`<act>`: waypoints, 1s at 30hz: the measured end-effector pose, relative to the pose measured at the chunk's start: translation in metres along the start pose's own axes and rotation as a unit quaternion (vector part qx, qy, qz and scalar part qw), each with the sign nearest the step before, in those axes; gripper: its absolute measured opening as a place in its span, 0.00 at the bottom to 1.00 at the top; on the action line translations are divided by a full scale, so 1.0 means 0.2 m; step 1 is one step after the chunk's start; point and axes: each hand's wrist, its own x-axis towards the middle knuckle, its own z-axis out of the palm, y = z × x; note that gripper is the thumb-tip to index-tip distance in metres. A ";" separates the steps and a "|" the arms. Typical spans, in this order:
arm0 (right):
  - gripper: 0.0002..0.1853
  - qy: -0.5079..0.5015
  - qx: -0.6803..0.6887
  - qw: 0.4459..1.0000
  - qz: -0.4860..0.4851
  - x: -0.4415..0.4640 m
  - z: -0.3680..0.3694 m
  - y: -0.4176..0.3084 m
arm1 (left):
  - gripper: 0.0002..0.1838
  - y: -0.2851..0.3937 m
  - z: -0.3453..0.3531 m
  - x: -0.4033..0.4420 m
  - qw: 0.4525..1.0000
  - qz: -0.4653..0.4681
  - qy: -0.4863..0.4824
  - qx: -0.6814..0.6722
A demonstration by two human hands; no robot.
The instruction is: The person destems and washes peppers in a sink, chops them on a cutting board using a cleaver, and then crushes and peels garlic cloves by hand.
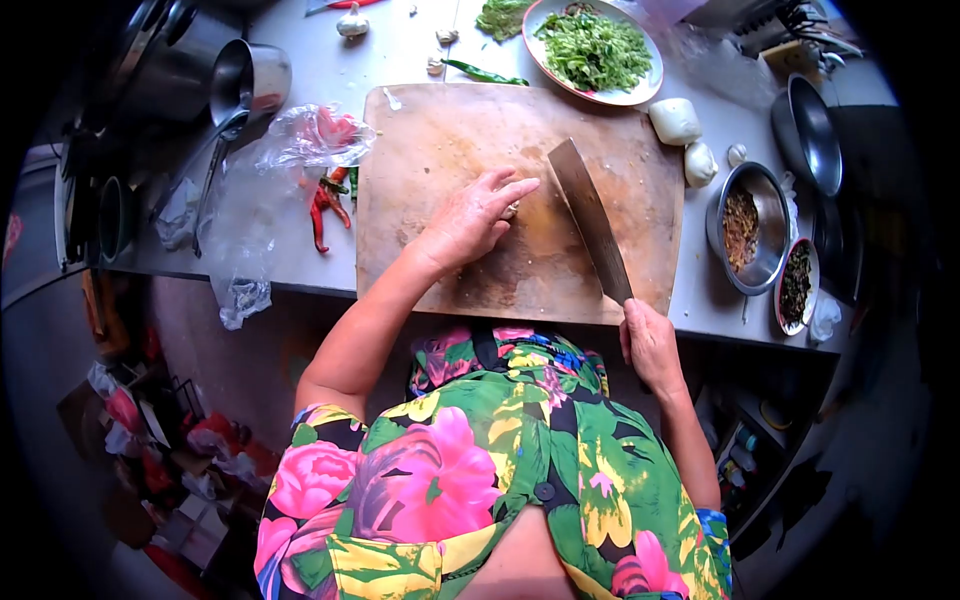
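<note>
On the wooden cutting board [430, 130], my left hand [475, 222] is bent with its fingertips closed around a small pale piece that looks like a garlic clove [512, 210], mostly covered by the fingers. My right hand [652, 345] grips the handle of a cleaver [590, 220] at the board's front edge. The blade slants up and left across the board, to the right of my left hand and apart from it. Small wet bits and stains mark the board's surface.
Behind the board lie a green chili [485, 73], garlic [352, 22] and a plate [655, 75] of chopped greens. At right are white radish pieces [675, 121], a steel bowl [716, 225] and a small dish [783, 318]. Red chilies [320, 220], plastic bags [240, 225] and a ladle [215, 165] lie left.
</note>
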 end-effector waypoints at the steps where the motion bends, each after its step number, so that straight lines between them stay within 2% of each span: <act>1: 0.24 0.001 0.003 1.000 0.006 0.00 0.01 0.00 | 0.22 -0.01 -0.03 0.01 0.994 -0.018 0.022 -0.102; 2: 0.24 0.000 0.002 1.000 0.001 0.00 0.01 0.00 | 0.22 -0.03 -0.06 0.02 0.995 -0.018 0.025 -0.098; 4: 0.24 0.006 0.000 1.000 0.002 0.00 0.01 0.01 | 0.20 -0.12 -0.16 0.07 0.995 -0.043 -0.030 -0.089; 5: 0.25 0.008 -0.007 1.000 0.001 0.00 0.02 0.02 | 0.18 -0.17 -0.21 0.10 0.992 -0.063 -0.002 -0.113; 6: 0.25 0.008 -0.007 1.000 -0.002 0.00 0.02 0.00 | 0.15 -0.19 -0.26 0.15 0.977 -0.158 0.029 -0.143; 7: 0.24 0.009 -0.005 1.000 0.017 0.00 0.01 -0.02 | 0.13 -0.28 -0.27 0.22 0.969 -0.203 0.086 -0.112; 8: 0.24 0.009 -0.005 0.999 0.037 -0.01 0.01 -0.03 | 0.12 -0.38 -0.30 0.28 0.976 -0.164 0.143 0.016; 9: 0.24 0.011 0.000 0.999 0.042 -0.01 0.01 -0.02 | 0.11 -0.48 -0.31 0.33 0.966 -0.173 0.179 0.072; 10: 0.24 0.011 -0.001 0.999 0.039 -0.01 0.01 -0.03 | 0.11 -0.52 -0.32 0.38 0.965 -0.173 0.181 0.073; 12: 0.24 0.007 -0.001 0.999 0.054 -0.01 0.01 -0.03 | 0.14 -0.58 -0.34 0.48 0.928 -0.261 0.084 0.253; 15: 0.24 0.016 -0.015 0.999 0.048 -0.01 0.02 -0.02 | 0.16 -0.63 -0.32 0.58 0.926 -0.254 0.060 0.271; 23: 0.24 0.025 -0.013 0.999 0.028 -0.01 0.03 -0.02 | 0.14 -0.85 -0.29 0.62 0.949 -0.275 0.002 0.157; 26: 0.24 0.015 -0.009 0.999 0.045 -0.01 0.02 -0.01 | 0.15 -0.77 -0.35 0.61 0.937 -0.307 -0.008 0.165; 28: 0.24 0.015 -0.003 0.999 0.036 0.00 0.01 -0.01 | 0.16 -0.84 -0.35 0.59 0.942 -0.289 0.016 0.168; 30: 0.24 -0.005 0.010 0.998 0.056 0.00 0.00 -0.05 | 0.17 -0.90 -0.36 0.57 0.954 -0.284 0.083 0.048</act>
